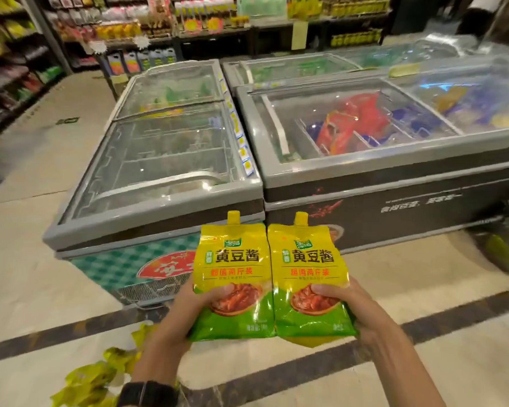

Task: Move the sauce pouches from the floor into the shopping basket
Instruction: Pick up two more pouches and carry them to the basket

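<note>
On the floor (27, 289) at lower left: loose sauce pouches (100, 374), yellow-green, blurred, lying in a crumpled scatter; count not readable.

Left hand (177, 321): gripping the left pouch (232, 277) by its lower corner, fingers curled behind, thumb pressing on the printed front. A dark wristband (147, 392) is showing at the wrist.

Left pouch: standing upright, spout up, its inner edge touching the right pouch (306, 277).

Right pouch: same make, same posture, full and bulging low down.

Right hand (362, 309): clamping the right pouch at its lower outer corner, thumb on the front, fingers wrapping underneath.

Behind: two glass-lidded chest freezers (165, 160). The shopping basket is not showing clearly; a dark shape at the far right edge cannot be identified.

Handling, as judged: flexible film, glossy and probably slippery; contents soft, shifting, fairly heavy, sagging toward the base. Best hold is supporting under the base or pinching the stiffer seam near the spout; squeezing the belly hard is risking a burst.
</note>
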Demonstrator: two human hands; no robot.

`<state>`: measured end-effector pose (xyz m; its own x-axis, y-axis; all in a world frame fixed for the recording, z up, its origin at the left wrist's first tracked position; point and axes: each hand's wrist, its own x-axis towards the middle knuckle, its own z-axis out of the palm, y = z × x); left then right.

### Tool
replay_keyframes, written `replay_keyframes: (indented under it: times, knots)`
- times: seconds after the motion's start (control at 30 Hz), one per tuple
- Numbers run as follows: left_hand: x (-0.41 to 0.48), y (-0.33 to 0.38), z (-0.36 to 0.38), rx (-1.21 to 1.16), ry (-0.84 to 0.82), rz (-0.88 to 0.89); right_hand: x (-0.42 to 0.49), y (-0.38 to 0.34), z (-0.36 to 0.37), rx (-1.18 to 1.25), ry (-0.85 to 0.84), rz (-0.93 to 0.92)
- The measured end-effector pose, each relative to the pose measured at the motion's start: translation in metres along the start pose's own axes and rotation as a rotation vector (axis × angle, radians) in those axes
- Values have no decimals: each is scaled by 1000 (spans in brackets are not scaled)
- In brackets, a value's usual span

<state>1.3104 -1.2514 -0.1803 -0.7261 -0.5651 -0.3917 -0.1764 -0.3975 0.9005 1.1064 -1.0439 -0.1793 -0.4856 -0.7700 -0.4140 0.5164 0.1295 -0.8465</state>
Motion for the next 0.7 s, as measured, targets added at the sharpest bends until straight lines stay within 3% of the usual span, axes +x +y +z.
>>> replay_keyframes:
  times: [0.4,0.7]
  knots:
    - [142,-8,245,224,-510,-152,-85,-12,-188,319,552,-186]
    - [269,2,386,268,-814,-197,-53,-53,-270,465,792,-275]
